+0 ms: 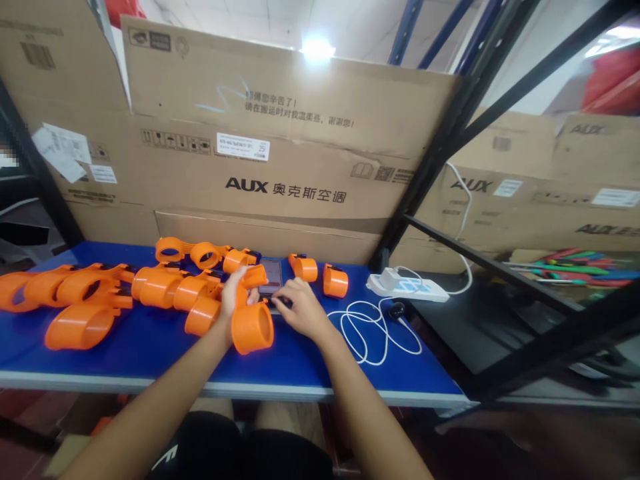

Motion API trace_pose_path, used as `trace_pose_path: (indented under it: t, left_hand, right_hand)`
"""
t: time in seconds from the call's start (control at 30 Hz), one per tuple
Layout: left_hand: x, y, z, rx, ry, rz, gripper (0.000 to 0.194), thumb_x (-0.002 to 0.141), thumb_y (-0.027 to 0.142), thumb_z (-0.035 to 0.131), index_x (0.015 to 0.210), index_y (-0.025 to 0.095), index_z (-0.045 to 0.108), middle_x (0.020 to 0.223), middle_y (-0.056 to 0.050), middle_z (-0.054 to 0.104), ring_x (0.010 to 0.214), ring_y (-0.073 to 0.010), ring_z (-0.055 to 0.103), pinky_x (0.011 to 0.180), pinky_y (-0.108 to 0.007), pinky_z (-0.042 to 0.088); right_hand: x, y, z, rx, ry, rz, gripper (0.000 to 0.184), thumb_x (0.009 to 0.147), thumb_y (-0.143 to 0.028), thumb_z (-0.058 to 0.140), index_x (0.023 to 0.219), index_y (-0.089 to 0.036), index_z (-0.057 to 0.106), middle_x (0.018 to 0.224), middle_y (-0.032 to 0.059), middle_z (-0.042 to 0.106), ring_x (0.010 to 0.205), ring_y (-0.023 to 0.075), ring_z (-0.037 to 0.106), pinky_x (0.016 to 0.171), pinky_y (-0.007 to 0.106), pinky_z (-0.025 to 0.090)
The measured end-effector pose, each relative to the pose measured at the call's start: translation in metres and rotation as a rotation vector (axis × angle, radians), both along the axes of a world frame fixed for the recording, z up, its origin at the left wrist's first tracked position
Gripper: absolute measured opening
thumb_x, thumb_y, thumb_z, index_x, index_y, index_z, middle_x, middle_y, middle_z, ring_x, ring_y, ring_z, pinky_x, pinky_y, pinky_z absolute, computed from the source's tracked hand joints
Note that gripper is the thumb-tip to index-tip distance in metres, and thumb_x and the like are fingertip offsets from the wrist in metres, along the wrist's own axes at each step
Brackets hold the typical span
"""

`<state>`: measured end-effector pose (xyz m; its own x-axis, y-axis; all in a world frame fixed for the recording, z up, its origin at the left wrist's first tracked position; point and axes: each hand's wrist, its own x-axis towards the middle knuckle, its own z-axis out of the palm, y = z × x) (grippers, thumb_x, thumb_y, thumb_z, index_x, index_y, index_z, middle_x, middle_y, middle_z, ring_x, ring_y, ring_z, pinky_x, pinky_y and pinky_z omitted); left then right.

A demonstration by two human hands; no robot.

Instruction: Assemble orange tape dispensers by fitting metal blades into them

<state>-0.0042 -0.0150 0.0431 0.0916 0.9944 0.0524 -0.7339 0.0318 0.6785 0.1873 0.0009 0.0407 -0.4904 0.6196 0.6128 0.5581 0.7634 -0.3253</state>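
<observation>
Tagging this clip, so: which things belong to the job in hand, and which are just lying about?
Part of the job, apparently:
orange ring piece, in the left hand
small black piece, at the right hand
other orange ring pieces

Apparently just lying about:
power strip
looped white cable
AUX carton

Cardbd [190,173] stands behind blue bench [290,365], bright ceiling lt [318,49], flr [23,405] prob. tiled.

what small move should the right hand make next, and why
Perhaps ease the small dark piece toward the orange ring-shaped plastic part: the right hand seems to pinch it, while the left hand holds the orange part close by.
</observation>
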Motion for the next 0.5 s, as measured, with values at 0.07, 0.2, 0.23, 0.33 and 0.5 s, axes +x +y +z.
trace_pose_path:
  t: [0.07,0.2,0.23,0.33,0.5]
  left_hand:
    - [0.002,0.001,-0.003,0.003,0.008,0.007,0.033,0.088,0.048,0.066,0.075,0.022,0.051,0.044,0.007,0.043,0.034,-0.0092,0.041,0.039,-0.021,0.034]
    - [0.004,0.001,-0.005,0.002,0.022,0.024,0.033,0.087,0.048,0.067,0.076,0.022,0.051,0.043,0.007,0.042,0.033,-0.0090,0.041,0.039,-0.021,0.034]
    - [0.004,0.001,-0.006,0.003,0.025,0.029,0.032,0.087,0.048,0.067,0.077,0.021,0.052,0.043,0.007,0.042,0.033,-0.0088,0.040,0.039,-0.021,0.034]
    - [0.002,0.002,-0.006,0.012,0.041,0.049,0.033,0.088,0.048,0.066,0.075,0.021,0.051,0.043,0.007,0.044,0.033,-0.0088,0.040,0.039,-0.021,0.034]
    - [0.000,0.008,-0.009,0.000,0.084,0.121,0.037,0.088,0.053,0.065,0.074,0.022,0.052,0.042,0.006,0.044,0.034,-0.0090,0.039,0.040,-0.022,0.038]
  right_hand:
    - [-0.011,-0.003,-0.004,-0.025,-0.073,0.060,0.007,0.090,-0.019,0.071,0.085,-0.024,0.073,0.081,0.0035,0.066,0.083,0.0216,0.055,0.078,0.034,0.042]
    - [-0.018,-0.006,-0.009,-0.059,-0.131,0.092,0.011,0.089,-0.016,0.071,0.080,-0.022,0.071,0.082,0.0044,0.069,0.083,0.0210,0.055,0.076,0.034,0.040]
    - [-0.017,-0.006,-0.009,-0.065,-0.130,0.090,0.010,0.089,-0.016,0.071,0.080,-0.022,0.071,0.083,0.0045,0.069,0.083,0.0212,0.055,0.076,0.034,0.039]
    - [-0.012,-0.004,-0.007,-0.076,-0.083,0.051,0.006,0.092,-0.021,0.069,0.086,-0.022,0.072,0.085,0.0053,0.071,0.084,0.0224,0.057,0.077,0.035,0.040]
    - [-0.002,-0.001,-0.001,-0.080,0.115,-0.066,0.025,0.104,-0.034,0.050,0.103,-0.021,0.071,0.099,0.0096,0.073,0.090,0.0252,0.062,0.086,0.041,0.045]
